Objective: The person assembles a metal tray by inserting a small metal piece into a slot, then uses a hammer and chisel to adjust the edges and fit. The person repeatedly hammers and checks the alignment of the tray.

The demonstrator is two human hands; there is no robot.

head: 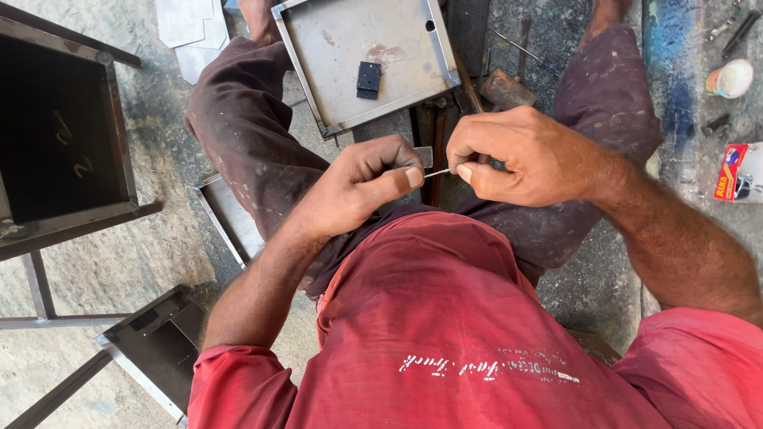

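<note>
the left hand (362, 187) is curled into a near fist, thumb pressed against the forefinger, pinching one end of a thin metal wire (436, 171). the right hand (520, 155) is likewise closed, its thumb and forefinger gripping the other end of the same wire. the wire shows only as a short bright length between the two thumbs, roughly level, held above the person's lap; the rest is hidden inside the fingers. the hands sit close together, not touching.

below the hands, between the knees, lies a shallow metal tray (334, 48) with raised edges, resting on the concrete floor (143, 246). a small dark hinge-like plate (369, 79) sits on the tray's surface near its middle. a rusty hammer head (506, 89) lies just beside the tray's right edge.

a dark open metal box frame (63, 135) stands to the left, well apart from the hands. a second flat tray (230, 218) lies partly under the left leg, and a third tray-like piece (155, 345) lies near the left elbow. at far right, a small round tin with a pale lid (730, 79) and a red and white packet (735, 172) rest on the floor.

the person wears a red shirt (445, 318) and stained dark trousers (246, 127).
</note>
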